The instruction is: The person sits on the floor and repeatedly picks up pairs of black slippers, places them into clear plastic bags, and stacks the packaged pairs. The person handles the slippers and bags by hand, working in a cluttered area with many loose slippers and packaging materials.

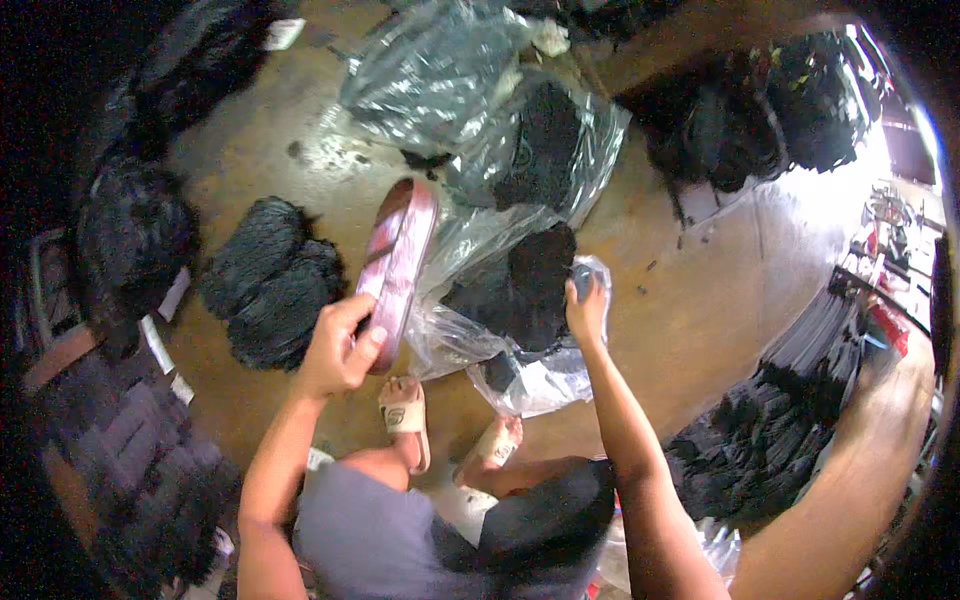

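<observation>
My left hand [342,348] is closed around the lower end of a maroon sandal [393,265], its pinkish, shiny side turned up and its far end pointing away from me. My right hand [587,308] grips the right edge of a clear plastic bag [545,385]; a small grey-blue patch shows by the thumb, too unclear to name. Dark knitted-looking pieces [530,290] lie in and under the film between my hands. Just beyond, another dark piece [540,140] rests inside clear plastic.
Left of the sandal lie bundled black pieces [275,285] on the brown floor [640,370]. A larger clear bag [435,75] lies farther off. Black heaps stand at the left [135,235] and far right [730,130]; dark stacked strips [745,440] lie at the near right. My feet wear cream slides [405,415].
</observation>
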`<state>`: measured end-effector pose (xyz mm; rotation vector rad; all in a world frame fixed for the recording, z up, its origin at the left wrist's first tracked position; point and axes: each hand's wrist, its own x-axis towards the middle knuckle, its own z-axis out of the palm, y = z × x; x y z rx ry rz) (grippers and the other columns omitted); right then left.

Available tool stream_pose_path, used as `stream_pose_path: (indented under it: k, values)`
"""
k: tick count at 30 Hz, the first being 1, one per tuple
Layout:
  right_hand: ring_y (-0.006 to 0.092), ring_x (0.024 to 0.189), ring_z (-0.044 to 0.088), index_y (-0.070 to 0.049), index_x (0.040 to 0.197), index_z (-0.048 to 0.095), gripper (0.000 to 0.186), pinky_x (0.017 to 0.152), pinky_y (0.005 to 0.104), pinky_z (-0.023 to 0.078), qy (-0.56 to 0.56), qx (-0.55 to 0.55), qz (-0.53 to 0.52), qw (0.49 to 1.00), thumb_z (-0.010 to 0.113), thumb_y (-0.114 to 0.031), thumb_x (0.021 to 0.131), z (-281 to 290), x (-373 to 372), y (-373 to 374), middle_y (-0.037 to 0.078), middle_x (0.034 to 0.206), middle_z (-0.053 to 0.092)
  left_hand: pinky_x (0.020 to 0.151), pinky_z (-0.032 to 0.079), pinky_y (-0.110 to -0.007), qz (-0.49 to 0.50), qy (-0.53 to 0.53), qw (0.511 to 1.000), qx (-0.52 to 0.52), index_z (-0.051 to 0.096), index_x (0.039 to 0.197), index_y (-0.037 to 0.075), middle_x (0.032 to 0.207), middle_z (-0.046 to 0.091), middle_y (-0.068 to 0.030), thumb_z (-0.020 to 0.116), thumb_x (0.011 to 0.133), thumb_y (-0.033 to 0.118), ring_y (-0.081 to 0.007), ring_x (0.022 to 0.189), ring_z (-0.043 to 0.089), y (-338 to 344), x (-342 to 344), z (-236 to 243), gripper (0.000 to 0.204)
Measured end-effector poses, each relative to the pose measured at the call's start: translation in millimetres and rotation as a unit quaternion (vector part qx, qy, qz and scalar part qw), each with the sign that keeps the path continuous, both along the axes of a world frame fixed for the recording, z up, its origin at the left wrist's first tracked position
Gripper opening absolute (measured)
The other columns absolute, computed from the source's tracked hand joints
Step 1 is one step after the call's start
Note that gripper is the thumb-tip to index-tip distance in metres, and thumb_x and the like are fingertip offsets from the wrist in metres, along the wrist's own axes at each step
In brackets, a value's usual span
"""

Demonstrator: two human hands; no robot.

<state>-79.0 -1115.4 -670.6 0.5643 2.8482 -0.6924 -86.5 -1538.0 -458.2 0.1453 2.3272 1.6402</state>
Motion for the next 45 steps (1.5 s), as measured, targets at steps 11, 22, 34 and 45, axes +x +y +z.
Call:
stream_pose_path:
  k: [11, 22, 34, 45]
  values:
    - [0.0380, 0.114, 0.059, 0.006, 0.133, 0.047, 0.055, 0.093, 0.0458, 0.047, -0.099, -0.029, 0.023, 0.994, 0.069, -0.028, 0.096, 17, -12, -26, 0.025, 0.124, 0.061, 0.060, 0.037, -0.030, -0.047, 0.022, 0.995, 0.084, 0.056, 0.085, -0.001, 0.073, 0.050, -0.0063, 0.055, 0.092, 0.060, -0.0140, 0.067, 0.046, 23, -27, -105, 0.061]
    - [0.0210, 0.104, 0.058, 0.000, 0.135, 0.050, 0.068, 0.096, 0.0367, 0.047, 0.176, -0.201, -0.118, 0.956, 0.073, -0.006, 0.072, 223, 116, 70, 0.011, 0.120, 0.060, 0.062, 0.032, -0.026, 0.062, 0.116, 0.979, 0.155, 0.054, 0.085, 0.002, 0.075, 0.045, 0.0025, 0.054, 0.095, 0.058, -0.0081, 0.072, 0.040, 3, -6, -75, 0.056]
    - [0.0185, 0.085, 0.056, 0.003, 0.112, 0.060, 0.039, 0.078, 0.0348, 0.050, 0.152, -0.072, 0.151, 0.974, 0.063, -0.011, 0.075, 314, 55, 12, 0.009, 0.095, 0.062, 0.065, 0.032, -0.025, 0.138, 0.162, 0.971, 0.109, 0.057, 0.089, 0.002, 0.080, 0.050, 0.0010, 0.049, 0.096, 0.057, -0.0084, 0.074, 0.042, -5, 24, -37, 0.056]
    - [0.0411, 0.112, 0.062, -0.003, 0.122, 0.061, 0.049, 0.096, 0.0478, 0.050, 0.051, -0.185, 0.207, 0.959, 0.076, -0.032, 0.085, -24, 69, -114, 0.027, 0.121, 0.061, 0.059, 0.036, -0.029, 0.088, 0.257, 0.961, 0.043, 0.053, 0.081, 0.005, 0.071, 0.048, -0.0009, 0.066, 0.089, 0.053, -0.0122, 0.064, 0.043, 26, 69, -54, 0.051]
